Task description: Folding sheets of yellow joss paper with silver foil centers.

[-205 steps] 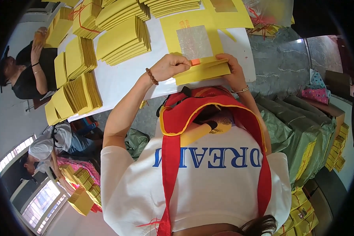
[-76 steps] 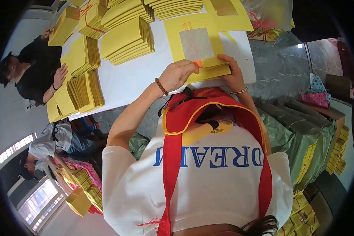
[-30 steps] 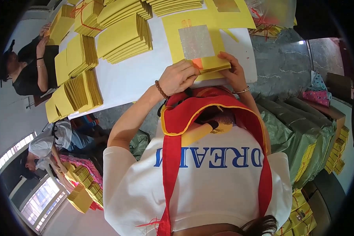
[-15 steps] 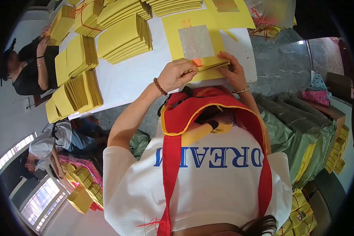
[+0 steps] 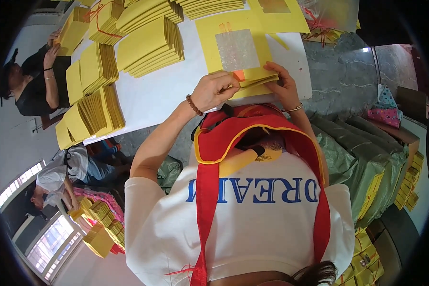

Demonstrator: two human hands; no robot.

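A sheet of yellow paper [image 5: 206, 38] with a silvery square patch [image 5: 237, 50] lies on the white table in front of me. Its near edge is bent up into a narrow fold [image 5: 257, 78]. The fingers of my left hand [image 5: 217, 91] are closed in a pinch on the fold's left part, beside a small orange mark [image 5: 239, 75]. At the fold's right end, my right hand [image 5: 283, 86] grips the paper between thumb and fingers. Part of the near edge is hidden behind my fingers.
Stacks of folded yellow paper [image 5: 150, 46] cover the white table's [image 5: 148, 100] left side. Another patched sheet [image 5: 276, 19] lies beyond. A person [image 5: 38, 86] handles yellow paper at far left; another [image 5: 62, 171] works below. Green wrapped bundles [image 5: 367, 162] stand at right.
My hands stay nearly where they were on the folded edge. The person at lower left has shifted their hands slightly over the yellow packs.
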